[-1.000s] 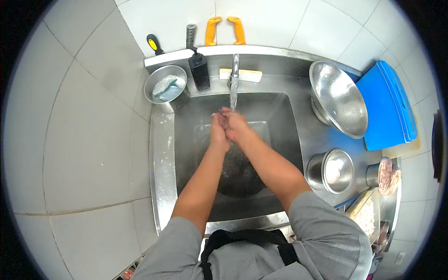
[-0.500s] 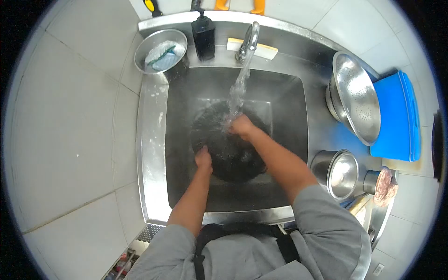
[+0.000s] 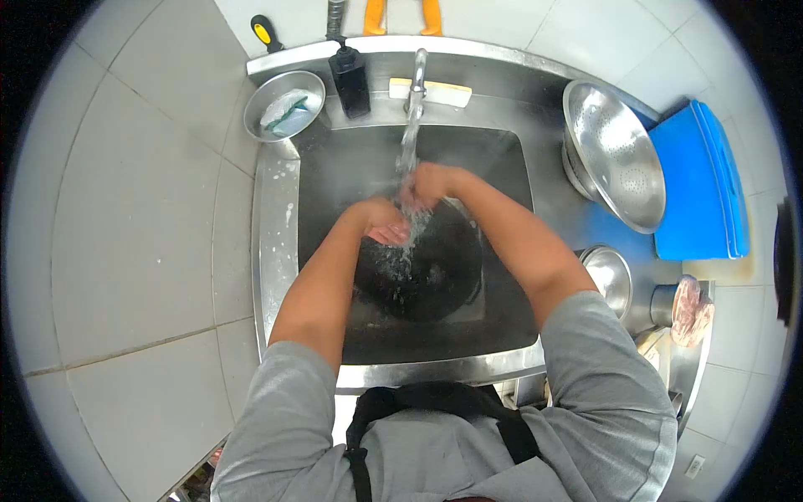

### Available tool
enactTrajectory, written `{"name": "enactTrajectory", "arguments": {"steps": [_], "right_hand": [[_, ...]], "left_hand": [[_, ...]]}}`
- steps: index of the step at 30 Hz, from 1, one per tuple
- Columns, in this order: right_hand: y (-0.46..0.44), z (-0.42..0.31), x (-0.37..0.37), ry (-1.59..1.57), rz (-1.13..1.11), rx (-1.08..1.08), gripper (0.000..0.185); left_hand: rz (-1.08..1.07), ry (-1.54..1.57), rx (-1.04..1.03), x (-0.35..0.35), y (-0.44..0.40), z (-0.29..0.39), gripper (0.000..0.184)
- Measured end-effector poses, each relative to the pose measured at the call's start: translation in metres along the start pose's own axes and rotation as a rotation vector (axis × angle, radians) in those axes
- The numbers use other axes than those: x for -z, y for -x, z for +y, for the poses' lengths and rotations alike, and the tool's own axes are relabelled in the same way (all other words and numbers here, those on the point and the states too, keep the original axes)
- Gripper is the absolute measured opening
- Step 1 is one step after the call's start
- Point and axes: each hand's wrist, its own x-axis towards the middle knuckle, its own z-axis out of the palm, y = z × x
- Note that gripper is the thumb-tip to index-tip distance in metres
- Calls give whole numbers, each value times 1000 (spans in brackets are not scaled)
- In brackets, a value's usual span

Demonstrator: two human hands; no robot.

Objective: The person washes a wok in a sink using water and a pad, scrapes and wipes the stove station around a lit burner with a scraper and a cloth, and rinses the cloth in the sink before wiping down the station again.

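Water runs from the faucet point(image 3: 417, 79) onto both hands. My left hand point(image 3: 385, 222) is in the stream with its palm turned up and its fingers stretched out, with nothing seen in it. Just above and to its right, my right hand point(image 3: 428, 186) is bent down into the water; its fingers are blurred and partly hidden by the splash. Below the hands a round black pan point(image 3: 427, 280) lies in the dark sink basin point(image 3: 330, 339), with water splashing into it. Neither hand is seen gripping the pan.
At the back left stand a metal pot point(image 3: 284, 107) with sponges and a black pump bottle point(image 3: 350, 82). To the right are a steel colander point(image 3: 615, 155), a blue container point(image 3: 698, 188), metal bowls point(image 3: 609, 276) and a cup point(image 3: 663, 305). Steam hangs over the basin.
My left hand has left the pan's left side and moved up and right into the water, palm up. My right hand has shifted slightly upward beside it. The view has shifted a little.
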Motion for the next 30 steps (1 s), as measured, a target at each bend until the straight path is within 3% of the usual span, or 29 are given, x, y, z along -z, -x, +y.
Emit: {"name": "enactTrajectory", "arguments": {"steps": [2, 3, 5, 6, 8, 13, 15, 16, 17, 19, 21, 22, 24, 27, 29, 30], "right_hand": [[-5, -2, 2, -556, 292, 157, 25], [-7, -3, 3, -559, 292, 160, 25], [-8, -6, 4, -335, 267, 311, 27], [-7, -9, 3, -333, 272, 312, 27], [-4, -15, 1, -780, 465, 310, 28], [27, -30, 15, -749, 431, 229, 26], [19, -24, 25, 40, 643, 323, 27], [10, -19, 35, 38, 639, 326, 27], [-9, -3, 47, 328, 949, 325, 27], [42, -43, 48, 535, 1011, -78, 31], [23, -16, 61, 604, 886, -233, 38], [15, 2, 56, 602, 877, -240, 38], [10, 18, 45, 593, 1045, -71, 41], [21, 26, -15, 416, 1117, -41, 47], [-31, 88, -71, 769, 1176, -60, 54], [-32, 90, -93, 572, 1101, 8, 55]], "left_hand": [[314, -372, -80, 0, -1, -2, 20], [316, -375, -78, -3, 1, 0, 20], [387, 169, -306, -10, 9, 8, 24], [386, 165, -310, -16, 16, 13, 24], [389, 182, -342, -25, 28, 20, 27], [403, 399, -546, -43, 40, 35, 27], [363, 500, -617, -46, 40, 38, 27], [357, 438, -574, -42, 32, 37, 27], [350, 377, -527, -37, 26, 35, 27], [397, 313, -537, -34, 15, 37, 26], [433, 258, -550, -36, 9, 38, 26], [388, 378, -631, -36, 10, 42, 26], [349, 510, -715, -34, 9, 41, 26], [289, 478, -720, -29, 0, 8, 26], [728, -775, -452, -20, -10, -27, 31], [754, -774, -447, -21, -2, -38, 31]]}}
